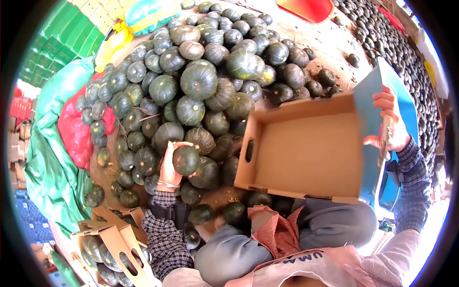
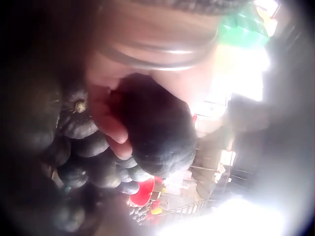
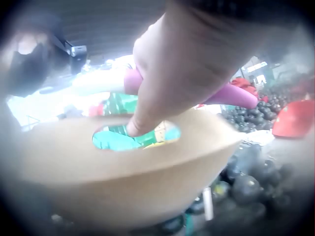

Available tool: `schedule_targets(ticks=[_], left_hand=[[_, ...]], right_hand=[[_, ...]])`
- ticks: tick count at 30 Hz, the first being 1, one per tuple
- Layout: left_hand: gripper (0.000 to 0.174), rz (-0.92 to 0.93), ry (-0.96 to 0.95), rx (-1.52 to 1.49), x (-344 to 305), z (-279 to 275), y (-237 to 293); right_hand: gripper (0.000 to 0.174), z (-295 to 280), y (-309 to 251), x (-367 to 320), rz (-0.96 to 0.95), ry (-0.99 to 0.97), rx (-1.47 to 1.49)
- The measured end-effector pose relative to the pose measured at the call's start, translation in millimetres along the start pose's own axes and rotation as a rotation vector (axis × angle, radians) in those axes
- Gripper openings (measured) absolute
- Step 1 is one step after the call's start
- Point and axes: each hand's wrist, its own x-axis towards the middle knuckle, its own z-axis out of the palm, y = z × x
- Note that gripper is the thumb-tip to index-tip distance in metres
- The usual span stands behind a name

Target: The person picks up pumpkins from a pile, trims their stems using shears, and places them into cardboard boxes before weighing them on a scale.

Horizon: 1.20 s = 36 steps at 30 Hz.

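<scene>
My left hand [image 1: 170,167] holds a small dark green squash [image 1: 186,160] over the squash pile [image 1: 198,79], the thumb and fingers curled around its sides. The left wrist view shows the same squash [image 2: 160,130] in the fingers. At the right, my right hand [image 1: 393,125] grips the end of an empty cardboard box [image 1: 306,148], which sits tilted by my knees. In the right wrist view a digit of this hand [image 3: 172,73] reaches into the oval hole in the box wall [image 3: 64,152]. A pink handle [image 3: 236,96] passes under the palm; whether the hand grips it too is unclear.
A blue container [image 1: 394,91] stands behind the box's right end. At the lower left is a cardboard box [image 1: 126,239] with squashes inside. Green sheeting [image 1: 52,158] and a red sack [image 1: 74,129] lie left of the pile. A red tub [image 1: 308,8] is at the back.
</scene>
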Motion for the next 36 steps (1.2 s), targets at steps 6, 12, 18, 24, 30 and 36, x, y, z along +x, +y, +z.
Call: schedule_targets(ticks=[6, 12, 18, 24, 30, 36], left_hand=[[0.076, -0.008, 0.073, -0.188, 21, 4, -29], [0.072, 0.014, -0.003, -0.227, 26, 31, -32], [0.061, 0.361, -0.024, 0.631, 2, 70, -37], [0.052, 0.282, -0.444, 1.132, -6, 116, -41], [0.029, 0.238, -0.06, 0.848, -22, 49, -42], [0.034, 0.32, 0.483, 0.641, -27, 5, -44]], right_hand=[[0.052, 28, 12, -36, 0.442, -0.351, -0.147], [0.054, 95, 5, 15, 0.882, -0.369, 0.388], [0.066, 184, -1, 62, 0.527, -0.501, 0.485], [0.046, 231, 19, 47, 0.572, -0.657, 0.419], [0.039, 241, 8, 40, 0.412, -0.62, 0.636], [0.051, 238, -4, 72, 0.231, -0.939, 0.745]])
